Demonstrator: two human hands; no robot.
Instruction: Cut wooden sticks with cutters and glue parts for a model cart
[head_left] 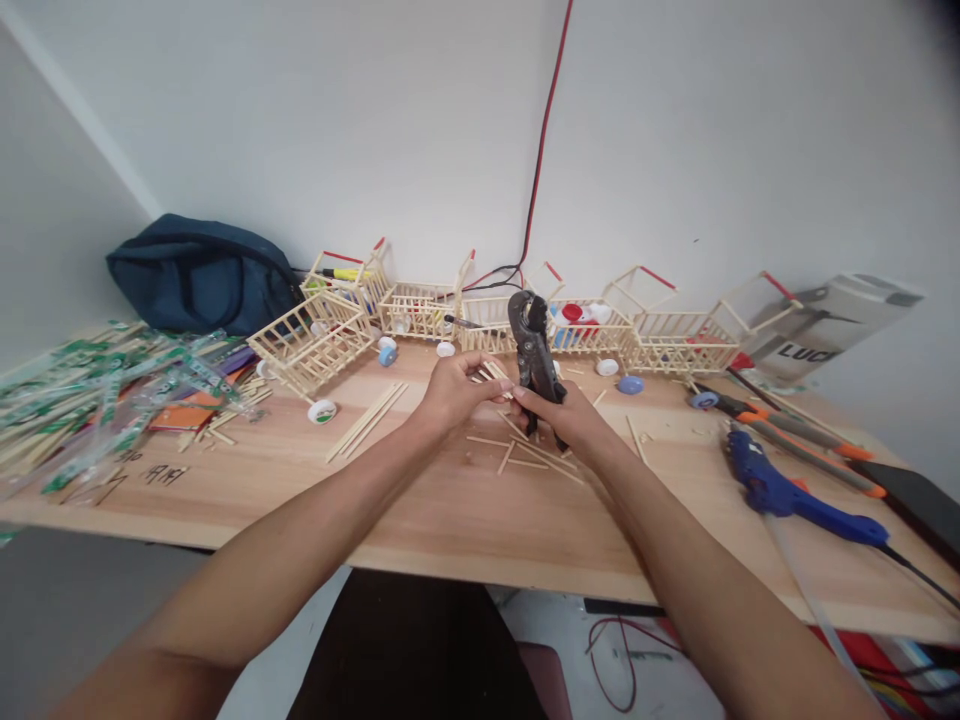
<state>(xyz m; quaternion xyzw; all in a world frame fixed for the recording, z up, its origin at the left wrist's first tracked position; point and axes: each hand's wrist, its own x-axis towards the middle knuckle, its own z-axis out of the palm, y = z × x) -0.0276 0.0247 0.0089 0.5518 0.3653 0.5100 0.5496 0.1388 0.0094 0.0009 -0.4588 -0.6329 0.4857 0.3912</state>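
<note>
My right hand grips the handles of black cutting pliers, whose jaws point up and away from me. My left hand is closed around a small bundle of thin wooden sticks, held right beside the pliers at the middle of the wooden table. Loose cut sticks lie on the table under both hands.
Several small stick-built carts line the wall, one tipped cart at the left. Bottle caps lie about. A blue glue gun and orange-handled tools lie right. Stick packets and a dark blue bag sit left.
</note>
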